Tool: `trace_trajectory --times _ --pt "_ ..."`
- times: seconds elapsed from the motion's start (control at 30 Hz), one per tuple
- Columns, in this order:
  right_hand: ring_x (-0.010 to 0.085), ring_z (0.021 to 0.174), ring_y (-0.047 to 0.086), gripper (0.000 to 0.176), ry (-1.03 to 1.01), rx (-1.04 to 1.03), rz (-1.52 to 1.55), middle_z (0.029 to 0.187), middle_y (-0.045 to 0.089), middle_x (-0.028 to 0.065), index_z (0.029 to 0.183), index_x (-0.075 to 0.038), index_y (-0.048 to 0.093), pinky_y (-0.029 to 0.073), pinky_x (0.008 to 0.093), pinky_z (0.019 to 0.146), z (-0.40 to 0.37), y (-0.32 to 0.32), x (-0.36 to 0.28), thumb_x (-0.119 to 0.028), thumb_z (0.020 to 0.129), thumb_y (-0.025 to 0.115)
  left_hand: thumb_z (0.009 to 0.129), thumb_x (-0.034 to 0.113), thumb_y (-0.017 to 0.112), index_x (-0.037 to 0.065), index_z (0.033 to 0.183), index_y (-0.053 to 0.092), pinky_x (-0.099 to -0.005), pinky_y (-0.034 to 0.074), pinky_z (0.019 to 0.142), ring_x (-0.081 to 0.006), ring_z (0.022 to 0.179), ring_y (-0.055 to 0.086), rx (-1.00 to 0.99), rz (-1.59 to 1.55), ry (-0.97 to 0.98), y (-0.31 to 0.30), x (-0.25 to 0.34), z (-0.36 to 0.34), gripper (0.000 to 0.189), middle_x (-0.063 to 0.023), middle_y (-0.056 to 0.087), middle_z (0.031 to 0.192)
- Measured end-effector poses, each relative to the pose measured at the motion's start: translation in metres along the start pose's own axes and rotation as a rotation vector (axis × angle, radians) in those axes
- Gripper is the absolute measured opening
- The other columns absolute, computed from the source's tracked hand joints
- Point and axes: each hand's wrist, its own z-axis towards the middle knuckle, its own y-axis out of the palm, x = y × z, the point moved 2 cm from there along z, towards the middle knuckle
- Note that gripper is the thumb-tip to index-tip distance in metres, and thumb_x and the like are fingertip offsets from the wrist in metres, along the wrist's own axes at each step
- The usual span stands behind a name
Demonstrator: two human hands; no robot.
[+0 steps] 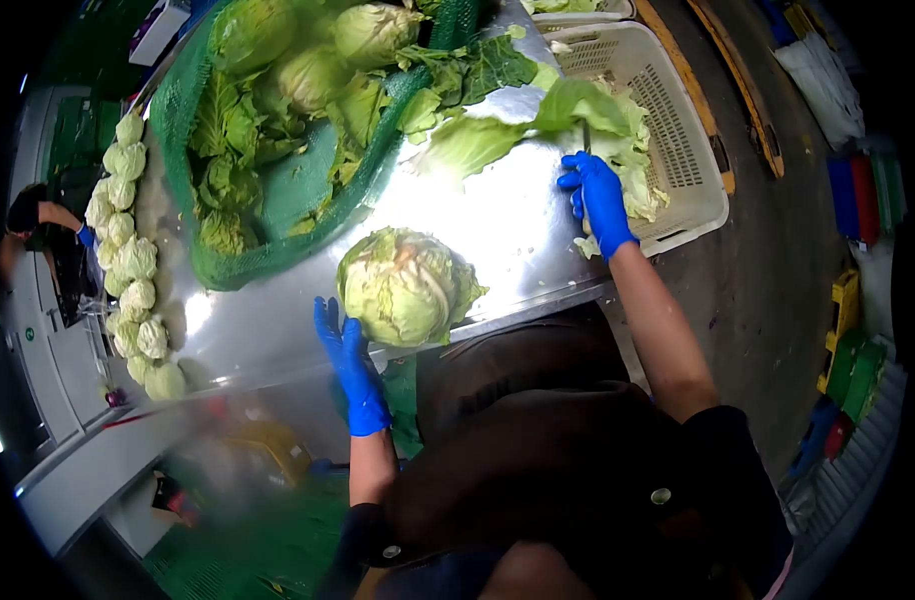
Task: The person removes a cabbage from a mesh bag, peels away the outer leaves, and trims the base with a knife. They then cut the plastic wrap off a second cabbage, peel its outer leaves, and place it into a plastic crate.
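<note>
A whole cabbage with loose outer leaves rests near the front edge of the metal table. My left hand, in a blue glove, is open at its lower left side, thumb and fingers apart. My right hand, also blue-gloved, is at the table's right end by the crate, its fingers curled; what they hold, if anything, I cannot make out. Just above it a large green cabbage leaf reaches over the crate's rim, and a blurred leaf spreads leftward over the table.
A green mesh sack of cabbages and leaves covers the table's far left part. Trimmed cabbages line the left edge. On the right stands a white plastic crate with leaves inside. Another person is at far left.
</note>
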Motion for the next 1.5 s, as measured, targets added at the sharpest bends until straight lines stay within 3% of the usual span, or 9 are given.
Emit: trace_trajectory --times 0.17,0.4,0.5,0.7,0.73,0.83,1.2,1.3,1.5 --pt "0.0148 0.098 0.062 0.037 -0.294 -0.451 -0.192 0.11 0.067 0.0059 0.124 -0.007 0.06 0.05 0.0291 0.08 -0.067 0.083 0.044 -0.026 0.092 0.064 0.085 0.017 0.064 0.012 0.153 0.019 -0.0441 0.029 0.112 -0.0329 0.139 0.029 -0.079 0.029 0.038 -0.008 -0.03 -0.007 0.081 -0.0156 0.022 0.155" --pt "0.006 0.054 0.048 0.052 0.049 -0.582 -0.14 0.076 0.058 -0.0012 0.135 -0.018 0.055 0.04 0.0221 0.047 -0.097 0.108 0.012 -0.035 0.088 0.07 0.078 0.017 0.069 0.009 0.151 0.024 -0.0403 0.025 0.115 -0.0255 0.139 0.031 -0.226 -0.07 0.106 0.049 -0.006 0.009 0.086 -0.0104 0.032 0.15" --pt "0.0107 0.101 0.057 0.057 0.057 -0.449 0.033 0.116 0.064 0.0046 0.131 -0.002 0.054 0.046 0.0286 0.09 -0.114 0.085 0.002 -0.027 0.085 0.075 0.075 0.016 0.072 0.009 0.151 0.022 -0.0397 0.028 0.114 -0.0264 0.137 0.033 -0.342 0.009 0.165 0.072 0.007 0.008 0.092 -0.0109 0.034 0.149" --pt "0.0183 0.097 0.061 0.051 -0.094 -0.099 -0.386 0.108 0.065 0.0108 0.124 -0.001 0.055 0.047 0.0295 0.088 -0.083 0.017 0.018 -0.026 0.084 0.075 0.061 0.011 0.088 0.007 0.15 0.017 -0.0384 0.04 0.107 -0.0279 0.128 0.043 -0.494 0.103 0.129 0.144 -0.003 0.024 0.114 -0.0165 0.036 0.143" --pt "0.0278 0.09 0.064 0.041 -0.461 0.01 -0.614 0.103 0.064 0.0145 0.117 -0.004 0.057 0.051 0.0342 0.082 -0.084 0.008 0.013 -0.026 0.085 0.071 0.06 0.012 0.088 0.006 0.15 0.017 -0.0385 0.04 0.106 -0.0281 0.127 0.044 -0.504 0.14 0.153 0.151 -0.005 0.026 0.115 -0.0171 0.037 0.142" --pt "0.0355 0.084 0.065 0.034 -0.623 0.0 -0.543 0.096 0.064 0.0156 0.114 -0.008 0.056 0.053 0.0412 0.072 -0.099 -0.004 0.009 -0.026 0.087 0.067 0.059 0.013 0.09 0.004 0.15 0.016 -0.0385 0.042 0.105 -0.0286 0.125 0.046 -0.521 0.229 0.182 0.156 -0.005 0.034 0.117 -0.0187 0.038 0.14" --pt "0.0428 0.072 0.063 0.024 -0.51 -0.205 -0.949 0.078 0.064 0.0217 0.106 -0.005 0.047 0.049 0.0519 0.06 -0.113 0.013 0.001 -0.023 0.093 0.055 0.06 0.014 0.089 0.002 0.149 0.016 -0.0392 0.043 0.104 -0.0299 0.126 0.045 -0.533 0.247 0.082 0.167 0.006 0.043 0.117 -0.0198 0.035 0.141" --pt "0.034 0.059 0.064 0.026 -0.624 -0.134 -1.042 0.072 0.062 0.0186 0.102 0.0 0.053 0.051 0.0455 0.05 -0.09 0.017 0.025 -0.021 0.087 0.057 0.059 0.02 0.09 0.0 0.149 0.018 -0.0401 0.04 0.106 -0.0305 0.129 0.041 -0.508 0.263 0.082 0.172 0.008 0.036 0.117 -0.0195 0.033 0.14" --pt "0.038 0.07 0.066 0.023 -0.416 -0.254 -1.145 0.081 0.063 0.0227 0.105 0.003 0.049 0.053 0.0483 0.061 -0.082 0.015 0.011 -0.013 0.089 0.05 0.059 0.028 0.091 -0.002 0.146 0.023 -0.0423 0.033 0.109 -0.0328 0.13 0.036 -0.467 0.45 0.225 0.18 0.006 0.045 0.114 -0.0198 0.032 0.139"
